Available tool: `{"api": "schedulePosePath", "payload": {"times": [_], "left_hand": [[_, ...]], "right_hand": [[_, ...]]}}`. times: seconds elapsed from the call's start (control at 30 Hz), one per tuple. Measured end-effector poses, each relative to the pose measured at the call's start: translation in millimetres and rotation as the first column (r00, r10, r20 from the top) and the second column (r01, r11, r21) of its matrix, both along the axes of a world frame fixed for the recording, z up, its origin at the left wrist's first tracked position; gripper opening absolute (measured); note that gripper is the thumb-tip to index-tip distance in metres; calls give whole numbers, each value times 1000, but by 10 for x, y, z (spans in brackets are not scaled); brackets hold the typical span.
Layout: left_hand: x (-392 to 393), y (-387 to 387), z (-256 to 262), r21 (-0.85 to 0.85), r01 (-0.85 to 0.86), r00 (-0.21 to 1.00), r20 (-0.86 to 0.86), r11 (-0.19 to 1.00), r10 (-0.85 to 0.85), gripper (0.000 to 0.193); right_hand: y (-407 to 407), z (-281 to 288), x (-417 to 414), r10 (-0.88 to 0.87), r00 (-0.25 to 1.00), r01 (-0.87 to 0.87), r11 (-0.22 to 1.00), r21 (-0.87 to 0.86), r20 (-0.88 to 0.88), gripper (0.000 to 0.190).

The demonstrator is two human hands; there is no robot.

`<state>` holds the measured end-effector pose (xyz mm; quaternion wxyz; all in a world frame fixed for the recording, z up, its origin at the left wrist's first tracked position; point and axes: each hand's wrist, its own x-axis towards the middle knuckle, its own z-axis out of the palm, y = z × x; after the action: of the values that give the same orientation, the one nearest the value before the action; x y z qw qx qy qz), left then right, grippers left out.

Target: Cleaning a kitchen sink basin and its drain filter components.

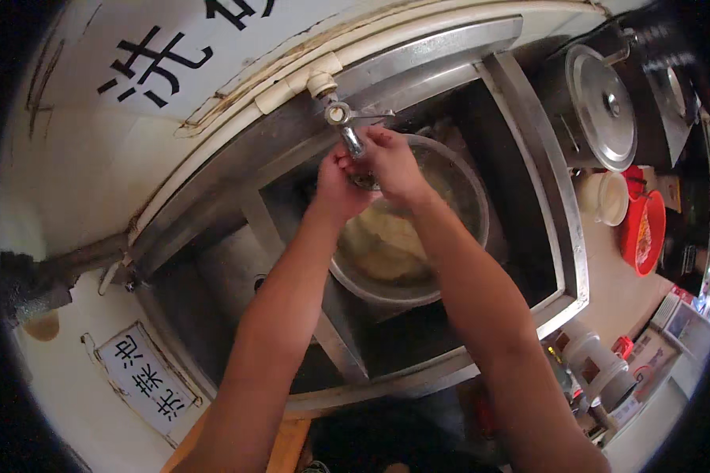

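Both my hands meet under the spout of a metal tap on the wall pipe. My left hand is cupped just below the spout, at its left. My right hand curls in from the right, close against it. Something dark and shiny shows between the hands, but what it is and whether it is gripped cannot be made out. Below them a large round metal basin stands in the sink, holding cloudy water and a pale, yellowish mass partly hidden by my hands and forearms.
A steel divider splits the double sink. To the right stand a lidded metal pot, a pale lidded tub and a red plastic basket. Several containers crowd the lower right. Signs bearing writing hang on the wall.
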<state>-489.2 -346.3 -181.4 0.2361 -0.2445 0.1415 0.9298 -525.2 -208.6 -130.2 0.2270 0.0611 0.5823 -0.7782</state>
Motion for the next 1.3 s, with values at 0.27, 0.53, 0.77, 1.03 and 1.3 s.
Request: {"api": "schedulePosePath", "payload": {"times": [0.27,0.53,0.77,1.03,1.3], "left_hand": [[85,113,519,5,0,991,-131,1000,0,42],[205,279,364,77,118,947,-308,990,-89,44],[1065,369,567,-635,-176,838,-498,752,-223,93],[1443,315,716,-598,-359,932,-185,717,312,33],[1699,-160,838,-453,-479,877,-271,752,396,34]], "right_hand": [[407,808,146,17,829,297,833,466,-559,38],[169,1783,379,343,805,203,607,768,-484,25],[204,1247,1013,36,719,483,692,536,-694,49],[-1430,1855,1533,665,621,-328,701,633,-415,40],[-3996,2480,2357,675,486,-733,661,163,-555,47]]}}
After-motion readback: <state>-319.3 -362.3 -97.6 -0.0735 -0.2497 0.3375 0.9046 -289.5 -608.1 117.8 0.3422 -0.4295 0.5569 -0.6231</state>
